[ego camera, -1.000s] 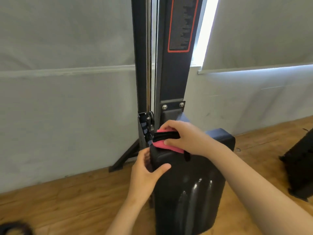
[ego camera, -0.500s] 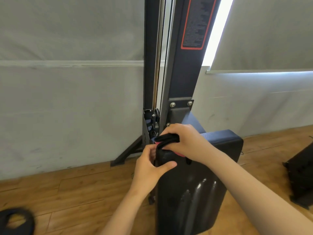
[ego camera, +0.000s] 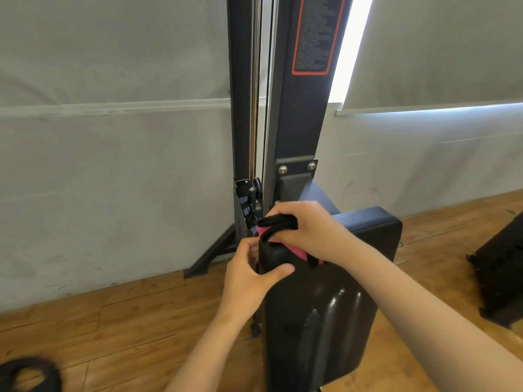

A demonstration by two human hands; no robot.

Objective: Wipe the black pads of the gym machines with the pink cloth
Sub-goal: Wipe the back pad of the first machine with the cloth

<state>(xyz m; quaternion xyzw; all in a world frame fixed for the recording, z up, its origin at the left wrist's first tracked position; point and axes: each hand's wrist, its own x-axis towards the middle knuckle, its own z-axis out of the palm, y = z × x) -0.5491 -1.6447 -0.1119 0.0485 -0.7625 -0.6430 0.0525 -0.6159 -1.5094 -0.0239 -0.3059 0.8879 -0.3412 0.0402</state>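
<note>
Our right hand (ego camera: 308,230) sits on the top left corner of the upright black vinyl pad (ego camera: 334,312) of the gym machine, with the folded pink cloth (ego camera: 297,252) under it. The fingers are curled together and clamped on the cloth. It shows pink just below the fingertips at the pad's left edge and again under the heel of the hand, on the pad's front face. A black folded band (ego camera: 278,222) lies across the same fingers; we cannot tell whether it is part of the cloth or a separate strap.

Our left hand (ego camera: 250,278) grips the pad's left edge just beneath the right hand. Its thumb (ego camera: 278,270) presses flat on the front face and its fingers wrap round behind the edge, so the 2 hands are near but not touching. The cloth lies above the left thumb, apart from it.

Behind the pad rises the machine's dark steel column (ego camera: 297,131), bearing a red-bordered label (ego camera: 311,35) and a bracket with 2 bolts (ego camera: 296,168). The floor is wooden planks (ego camera: 113,321), the wall grey (ego camera: 113,179). A black round weight plate (ego camera: 28,374) lies at the bottom left, and a black rack (ego camera: 503,275) stands at the right.
</note>
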